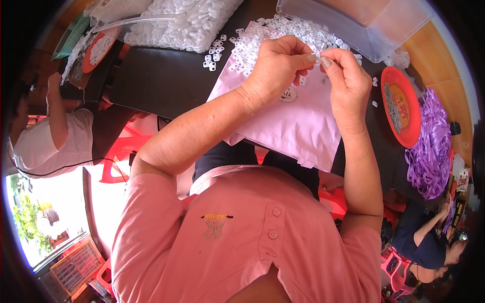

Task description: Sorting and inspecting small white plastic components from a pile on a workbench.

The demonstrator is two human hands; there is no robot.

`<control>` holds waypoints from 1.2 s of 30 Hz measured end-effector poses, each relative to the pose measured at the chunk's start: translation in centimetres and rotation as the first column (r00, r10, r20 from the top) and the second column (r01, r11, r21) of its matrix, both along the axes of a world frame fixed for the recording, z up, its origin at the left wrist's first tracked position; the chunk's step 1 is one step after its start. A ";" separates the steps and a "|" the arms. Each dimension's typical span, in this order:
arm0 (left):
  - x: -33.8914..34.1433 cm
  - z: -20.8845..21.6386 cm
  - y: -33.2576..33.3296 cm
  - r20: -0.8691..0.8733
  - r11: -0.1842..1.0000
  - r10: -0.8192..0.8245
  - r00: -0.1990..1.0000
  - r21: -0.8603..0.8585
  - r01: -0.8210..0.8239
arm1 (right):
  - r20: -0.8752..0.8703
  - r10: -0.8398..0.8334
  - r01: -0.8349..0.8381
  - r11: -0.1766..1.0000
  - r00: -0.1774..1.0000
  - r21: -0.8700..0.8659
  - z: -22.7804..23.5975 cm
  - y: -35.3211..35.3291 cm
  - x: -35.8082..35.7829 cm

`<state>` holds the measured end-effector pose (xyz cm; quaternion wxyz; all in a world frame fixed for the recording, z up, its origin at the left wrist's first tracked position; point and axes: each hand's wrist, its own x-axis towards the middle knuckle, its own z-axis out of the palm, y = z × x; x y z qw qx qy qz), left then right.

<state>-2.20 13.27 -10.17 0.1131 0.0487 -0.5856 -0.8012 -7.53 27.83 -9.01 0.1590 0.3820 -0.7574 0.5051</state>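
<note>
My left hand point(280, 63) and my right hand point(348, 81) meet above a pink cloth point(298, 121). Thumb and forefinger of each are pinched together, the tips almost touching. Between them shows a bit of a small white piece point(318, 56), largely hidden by the fingers. On the far part of the cloth lies a heap of small white plastic pieces with holes point(247, 50), spreading behind both hands. One more white piece point(302, 80) shows just below my left fingers.
Beyond the heap stands a clear plastic bin point(348, 25). A clear bag of white pieces point(177, 30) lies far left on the dark table point(151, 76). At right are a red plate point(411, 126) of small grey metal parts and purple ribbons point(429, 151). People sit at both sides.
</note>
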 end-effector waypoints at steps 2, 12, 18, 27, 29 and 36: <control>0.0 -0.1 0.0 0.008 1.000 0.012 1.000 -0.015 -0.011 | -0.010 -0.003 0.003 1.000 1.000 0.002 -0.1 -0.1 0.1; -0.1 -0.4 -0.1 0.016 0.995 0.059 0.998 -0.080 -0.057 | 0.107 0.039 -0.033 0.998 0.994 -0.056 -1.4 -0.8 0.1; -0.2 0.2 0.0 0.019 0.999 0.024 1.000 -0.028 -0.023 | 0.148 0.004 0.007 0.997 0.989 -0.076 -0.9 -0.1 -0.7; -0.4 0.0 -0.6 -0.005 0.969 0.032 0.999 -0.247 -0.032 | 0.076 -0.025 0.029 0.999 0.997 -0.046 -0.5 0.2 -0.7; -0.3 0.1 -0.5 -0.006 0.966 0.027 1.000 -0.257 -0.028 | 0.093 -0.018 0.022 0.999 0.996 -0.045 -0.7 0.2 -0.7; -0.4 -0.9 -0.1 -0.002 0.945 0.059 0.998 -0.323 -0.056 | 0.310 0.025 0.001 0.997 0.950 -0.081 -0.9 0.0 -0.1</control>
